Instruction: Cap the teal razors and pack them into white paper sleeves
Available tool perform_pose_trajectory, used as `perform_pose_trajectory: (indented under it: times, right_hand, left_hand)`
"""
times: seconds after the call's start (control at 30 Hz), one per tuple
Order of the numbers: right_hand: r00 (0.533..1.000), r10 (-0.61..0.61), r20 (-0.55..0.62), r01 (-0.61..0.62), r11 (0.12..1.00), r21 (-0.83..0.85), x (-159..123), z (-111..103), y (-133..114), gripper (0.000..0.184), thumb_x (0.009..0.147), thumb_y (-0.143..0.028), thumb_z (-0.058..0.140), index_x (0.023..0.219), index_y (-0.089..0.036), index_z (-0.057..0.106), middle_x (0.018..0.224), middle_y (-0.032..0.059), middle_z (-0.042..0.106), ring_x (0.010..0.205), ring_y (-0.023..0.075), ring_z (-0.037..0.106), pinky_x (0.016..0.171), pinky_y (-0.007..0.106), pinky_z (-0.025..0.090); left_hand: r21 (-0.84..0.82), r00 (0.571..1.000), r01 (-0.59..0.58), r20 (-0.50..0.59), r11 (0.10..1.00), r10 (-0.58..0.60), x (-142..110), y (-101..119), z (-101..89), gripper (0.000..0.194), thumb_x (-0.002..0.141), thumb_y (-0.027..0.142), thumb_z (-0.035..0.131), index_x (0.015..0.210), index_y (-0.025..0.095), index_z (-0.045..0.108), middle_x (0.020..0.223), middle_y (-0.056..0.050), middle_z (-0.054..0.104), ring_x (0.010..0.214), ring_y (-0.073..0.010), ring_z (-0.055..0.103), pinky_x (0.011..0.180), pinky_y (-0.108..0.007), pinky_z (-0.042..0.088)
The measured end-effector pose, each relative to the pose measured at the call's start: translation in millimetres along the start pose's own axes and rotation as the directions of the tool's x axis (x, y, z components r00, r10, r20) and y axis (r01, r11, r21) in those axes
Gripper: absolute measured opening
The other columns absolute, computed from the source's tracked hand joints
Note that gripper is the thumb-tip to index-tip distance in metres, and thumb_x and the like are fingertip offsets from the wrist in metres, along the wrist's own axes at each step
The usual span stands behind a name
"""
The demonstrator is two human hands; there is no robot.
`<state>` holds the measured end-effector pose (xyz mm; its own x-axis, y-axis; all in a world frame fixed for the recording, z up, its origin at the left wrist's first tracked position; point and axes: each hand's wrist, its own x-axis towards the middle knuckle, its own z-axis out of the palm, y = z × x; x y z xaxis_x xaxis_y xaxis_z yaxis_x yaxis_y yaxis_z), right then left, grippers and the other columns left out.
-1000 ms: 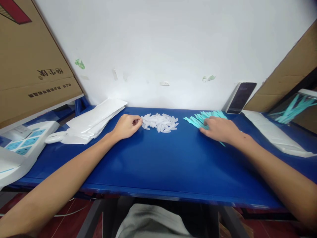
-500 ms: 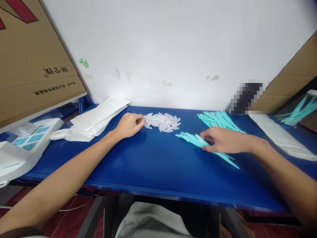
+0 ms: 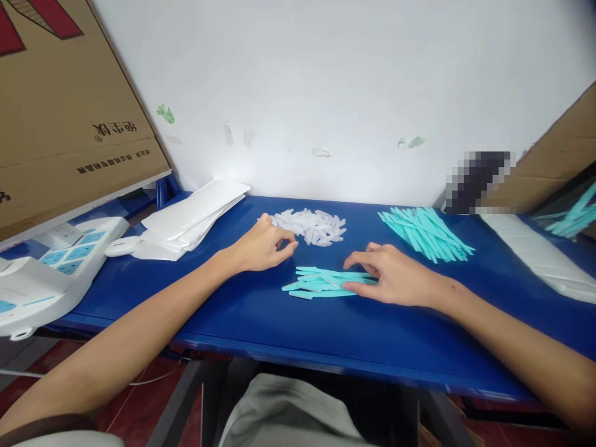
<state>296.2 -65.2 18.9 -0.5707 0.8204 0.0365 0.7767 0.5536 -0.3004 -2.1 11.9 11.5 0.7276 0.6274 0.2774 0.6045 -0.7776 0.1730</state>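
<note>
A small bunch of teal eyebrow razors (image 3: 321, 282) lies on the blue table, pointing left. My right hand (image 3: 386, 273) is over its right end, thumb and fingers spread around the razors without closing on them. Behind it to the right is a larger heap of the same teal razors (image 3: 426, 233). My left hand (image 3: 263, 245) hovers at the front left of a pile of small translucent plastic caps (image 3: 316, 226). Its fingers are curled, with thumb and forefinger slightly apart and nothing visible between them.
White packets (image 3: 190, 217) lie at the back left, beside a white power strip (image 3: 84, 251) under a leaning cardboard box (image 3: 69, 112). At the right are a long white packet (image 3: 535, 254) and a blurred-out dark object (image 3: 479, 180) against the wall.
My right hand has drawn a bunch of razors from the heap toward the front middle and loosened its grip. My left hand has moved slightly right and forward from the caps' left edge.
</note>
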Motion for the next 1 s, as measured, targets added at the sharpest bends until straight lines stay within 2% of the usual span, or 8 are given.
perform_pose_trajectory:
  times: [0.13,0.27,0.43,0.57,0.67,0.73,0.9,1.0]
  right_hand:
    - [0.999,-0.046,-0.009,0.046,0.999,0.012,-4.9,-6.9,7.7,0.044,0.095,-0.057,0.060,0.108,-0.017,0.075,0.055,-0.0045,0.045,0.052,0.0161,0.044,0.060,0.032,0.035]
    - [0.998,-0.039,0.045,0.037,0.999,0.035,-8.8,-14.8,12.9,0.041,0.092,-0.057,0.066,0.107,-0.020,0.071,0.061,-0.0055,0.045,0.052,0.0141,0.039,0.054,0.031,0.029]
    - [0.992,-0.101,0.075,0.098,0.994,0.046,-9.1,-16.8,16.3,0.044,0.086,-0.064,0.072,0.081,-0.022,0.063,0.088,0.0032,0.061,0.078,0.0198,0.055,0.074,0.035,0.041]
    - [0.988,-0.088,0.129,0.086,0.996,0.022,-7.4,-10.7,16.9,0.053,0.087,-0.067,0.070,0.066,-0.022,0.051,0.071,0.0004,0.056,0.078,0.0212,0.052,0.084,0.039,0.039]
    - [0.995,-0.002,0.096,0.000,1.000,0.027,-5.6,-4.1,11.7,0.055,0.084,-0.072,0.071,0.070,-0.024,0.049,0.067,0.0008,0.054,0.081,0.0238,0.052,0.070,0.033,0.037]
    - [0.999,-0.008,0.049,0.006,0.999,0.038,-4.2,0.8,6.1,0.051,0.084,-0.069,0.073,0.074,-0.024,0.050,0.068,0.0003,0.055,0.076,0.0220,0.052,0.063,0.030,0.034]
    - [0.973,-0.215,-0.083,0.219,0.975,0.044,-2.7,12.1,-2.3,0.026,0.101,-0.045,0.061,0.096,-0.020,0.066,0.087,0.0031,0.063,0.065,0.0152,0.053,0.060,0.029,0.038]
    - [0.943,-0.304,-0.136,0.307,0.952,-0.004,-3.9,14.9,-1.7,0.024,0.104,-0.035,0.056,0.106,-0.019,0.073,0.089,0.0056,0.064,0.069,0.0164,0.058,0.063,0.030,0.042]
  left_hand:
    - [-0.057,1.000,-0.017,0.001,0.998,0.017,-1.7,7.6,0.8,0.036,0.098,0.039,0.049,0.083,0.019,0.075,0.049,0.002,0.051,0.057,-0.0171,0.046,0.080,-0.038,0.042]
    - [-0.181,0.998,-0.050,0.027,0.982,0.056,-2.8,13.0,-0.1,0.031,0.097,0.036,0.052,0.086,0.017,0.074,0.049,0.003,0.053,0.049,-0.0139,0.050,0.066,-0.032,0.043]
    - [-0.183,0.991,-0.121,0.032,0.976,0.129,-3.7,15.3,0.3,0.037,0.095,0.035,0.055,0.063,0.018,0.059,0.058,0.000,0.057,0.055,-0.0133,0.050,0.064,-0.031,0.039]
    - [-0.240,0.971,-0.156,0.138,0.958,0.193,-5.0,19.6,-1.1,0.051,0.095,0.043,0.063,0.054,0.019,0.045,0.055,0.001,0.052,0.058,-0.0139,0.049,0.073,-0.034,0.041]
    - [-0.290,0.954,-0.128,0.225,0.949,0.197,-5.7,25.7,-1.9,0.047,0.092,0.047,0.070,0.061,0.020,0.048,0.056,0.003,0.052,0.052,-0.0119,0.043,0.060,-0.031,0.036]
    - [-0.277,0.958,-0.130,0.213,0.952,0.192,-5.5,28.4,-1.0,0.041,0.089,0.049,0.073,0.069,0.020,0.052,0.064,0.002,0.055,0.054,-0.0117,0.042,0.057,-0.031,0.032]
    - [-0.249,0.964,-0.152,0.178,0.956,0.199,-4.0,24.3,4.4,0.038,0.091,0.048,0.070,0.075,0.020,0.049,0.069,0.002,0.054,0.058,-0.0126,0.042,0.058,-0.030,0.032]
    - [-0.237,0.964,-0.157,0.176,0.959,0.201,-4.0,19.6,6.0,0.038,0.093,0.047,0.067,0.074,0.020,0.049,0.069,0.002,0.054,0.059,-0.0133,0.043,0.059,-0.031,0.032]
